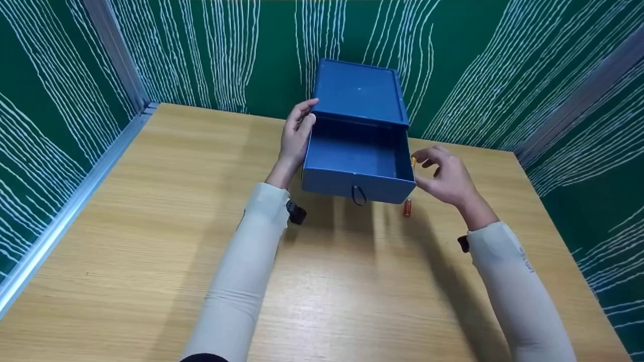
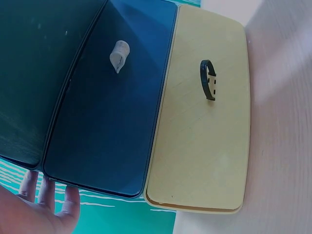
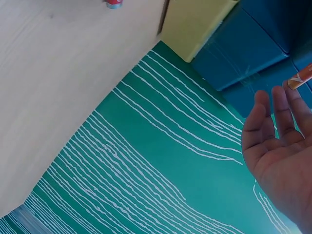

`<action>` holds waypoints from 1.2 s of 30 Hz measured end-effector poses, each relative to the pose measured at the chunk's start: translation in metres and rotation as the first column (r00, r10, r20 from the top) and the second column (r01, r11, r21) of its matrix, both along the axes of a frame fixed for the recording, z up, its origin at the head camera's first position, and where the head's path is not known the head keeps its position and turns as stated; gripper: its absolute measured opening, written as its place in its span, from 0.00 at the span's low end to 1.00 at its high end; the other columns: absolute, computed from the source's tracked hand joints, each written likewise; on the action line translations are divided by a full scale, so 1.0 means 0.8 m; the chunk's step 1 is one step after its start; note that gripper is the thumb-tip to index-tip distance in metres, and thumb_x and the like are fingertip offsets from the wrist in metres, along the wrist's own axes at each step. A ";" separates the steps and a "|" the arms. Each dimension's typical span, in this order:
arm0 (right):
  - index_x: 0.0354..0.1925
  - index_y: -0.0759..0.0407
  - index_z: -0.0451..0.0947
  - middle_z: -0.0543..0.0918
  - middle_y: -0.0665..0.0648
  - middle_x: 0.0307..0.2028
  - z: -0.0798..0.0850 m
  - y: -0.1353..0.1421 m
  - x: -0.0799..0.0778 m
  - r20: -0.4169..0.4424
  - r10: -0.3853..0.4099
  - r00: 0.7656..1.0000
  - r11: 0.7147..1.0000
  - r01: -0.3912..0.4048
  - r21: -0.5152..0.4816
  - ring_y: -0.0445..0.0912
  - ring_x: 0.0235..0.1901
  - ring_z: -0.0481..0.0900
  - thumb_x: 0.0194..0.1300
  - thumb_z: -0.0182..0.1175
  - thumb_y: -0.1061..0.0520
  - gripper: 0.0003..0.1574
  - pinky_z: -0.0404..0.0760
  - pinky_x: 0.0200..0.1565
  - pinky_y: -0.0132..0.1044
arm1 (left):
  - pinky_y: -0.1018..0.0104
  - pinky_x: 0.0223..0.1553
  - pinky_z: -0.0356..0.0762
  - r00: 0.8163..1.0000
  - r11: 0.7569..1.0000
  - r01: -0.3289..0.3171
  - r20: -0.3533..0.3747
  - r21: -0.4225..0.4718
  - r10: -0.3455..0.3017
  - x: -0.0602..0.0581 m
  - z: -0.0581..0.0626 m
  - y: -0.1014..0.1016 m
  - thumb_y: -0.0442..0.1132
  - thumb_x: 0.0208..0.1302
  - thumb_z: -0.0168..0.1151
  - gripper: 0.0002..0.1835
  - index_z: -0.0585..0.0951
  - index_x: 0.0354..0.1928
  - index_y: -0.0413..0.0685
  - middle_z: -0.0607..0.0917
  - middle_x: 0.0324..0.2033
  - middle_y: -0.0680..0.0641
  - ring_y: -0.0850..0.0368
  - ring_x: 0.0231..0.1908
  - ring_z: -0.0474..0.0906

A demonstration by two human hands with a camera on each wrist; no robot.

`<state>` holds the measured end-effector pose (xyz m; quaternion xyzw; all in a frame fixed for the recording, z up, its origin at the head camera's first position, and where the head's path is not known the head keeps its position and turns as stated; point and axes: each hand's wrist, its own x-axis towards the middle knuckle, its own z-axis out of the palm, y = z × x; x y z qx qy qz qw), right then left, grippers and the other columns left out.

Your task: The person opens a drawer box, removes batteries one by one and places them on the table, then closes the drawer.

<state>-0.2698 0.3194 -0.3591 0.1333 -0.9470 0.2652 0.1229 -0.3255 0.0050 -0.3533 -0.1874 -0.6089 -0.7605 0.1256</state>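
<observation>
"What's happening at the drawer unit [image 1: 359, 90]?"

"On my head feed its blue top drawer [image 1: 352, 151] is pulled out towards me. The right hand [image 1: 447, 173] is by the unit's right side, pinching an orange battery [image 1: 413, 163] at its fingertips, beside the drawer wall. I can't tell whether battery and wall touch."

"And the left?"

"The left hand [image 1: 294, 133] touches the unit's left edge, thumb and fingers apart, clamped on nothing that I can see."

"Anything on the table [image 1: 312, 281]?"

"I have a red battery [image 1: 407, 208] near the unit's front right corner. Standing or lying, I can't say."

"Can you read any brand?"

"The held battery's wrapper has marks too small for me. The right sleeve [image 1: 508, 276] carries small print; I make out perhaps "Let's", the rest blurs."

"And lower down the unit?"

"My left wrist feed shows a yellow front [image 2: 195, 146] with a black handle [image 2: 204, 80] at the unit's bottom, and above it a blue front [image 2: 107, 122] with a whitish tab [image 2: 119, 52]."
</observation>
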 end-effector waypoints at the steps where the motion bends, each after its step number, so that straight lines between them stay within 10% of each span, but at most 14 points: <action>1: 0.46 0.50 0.74 0.75 0.51 0.42 -0.002 0.000 0.000 0.001 0.002 1.000 1.000 -0.002 0.001 0.48 0.41 0.72 0.45 0.60 0.34 0.33 0.72 0.35 0.44 | 0.69 0.52 0.62 1.000 1.000 -0.001 0.002 -0.002 0.001 0.000 0.000 0.000 0.34 0.64 0.41 0.18 0.68 0.55 0.42 0.70 0.54 0.46 0.52 0.54 0.64; 20: 0.46 0.51 0.74 0.76 0.53 0.40 -0.029 0.003 0.000 0.052 -0.011 0.999 1.000 0.009 0.023 0.48 0.40 0.72 0.41 0.62 0.33 0.37 0.73 0.37 0.46 | 0.67 0.52 0.62 1.000 1.000 -0.006 -0.002 -0.007 0.006 -0.017 -0.016 0.000 0.38 0.63 0.43 0.17 0.70 0.54 0.51 0.71 0.53 0.52 0.49 0.54 0.64; 36: 0.44 0.51 0.75 0.75 0.51 0.39 -0.049 0.004 -0.005 0.115 -0.020 0.993 0.998 0.014 0.057 0.49 0.40 0.71 0.39 0.61 0.29 0.39 0.73 0.40 0.46 | 0.69 0.53 0.62 1.000 0.999 -0.017 0.022 -0.042 0.018 0.001 0.000 -0.001 0.36 0.64 0.41 0.19 0.68 0.56 0.45 0.69 0.56 0.49 0.59 0.54 0.64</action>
